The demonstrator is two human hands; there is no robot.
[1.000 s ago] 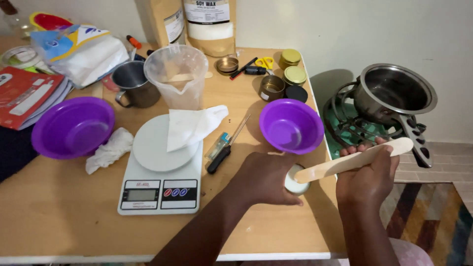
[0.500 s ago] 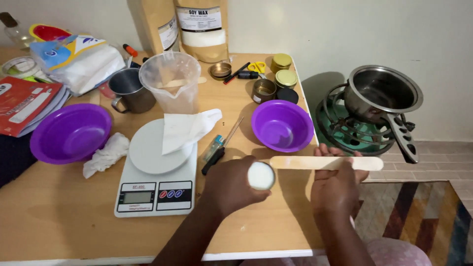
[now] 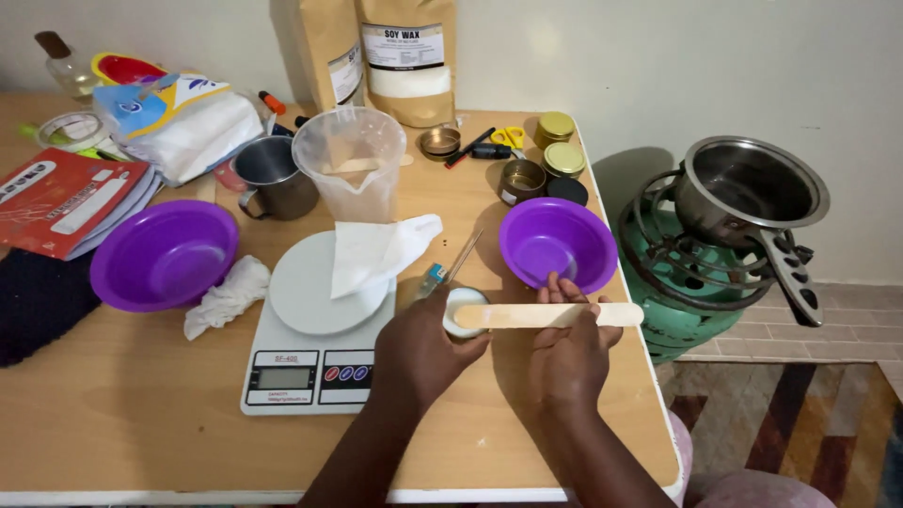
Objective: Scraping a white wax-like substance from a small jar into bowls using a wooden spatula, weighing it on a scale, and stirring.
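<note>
1. The left hand [image 3: 428, 348], in the lower centre of the frame, is wrapped around a small round tin of white wax [image 3: 463, 310], which it holds just above the bench [image 3: 141, 414].
2. The right hand [image 3: 567, 353] grips a flat wooden stick [image 3: 548, 315] held level, its left end lying across the tin's rim.
3. Just above the right hand's fingertips sits a purple bowl [image 3: 557, 243], at the right edge of the bench; a digital scale [image 3: 315, 348] with a white tissue [image 3: 376, 249] on its plate lies just left of the left hand.
4. A lighter and a thin tool [image 3: 442, 273] lie between the scale and the tin, partly hidden by the left hand.
5. Risks, as I judge them: the tin is held at a tilt I cannot read, so if the wax is liquid it could spill on the bench or the fingers.
6. The stick could slip off the rim and smear wax, because only its end rests there.
7. The bowl sits near the bench edge; a nudge from the right hand could push it off towards the gas stove [image 3: 691, 282] and pot [image 3: 752, 188] in the right of the frame.
</note>
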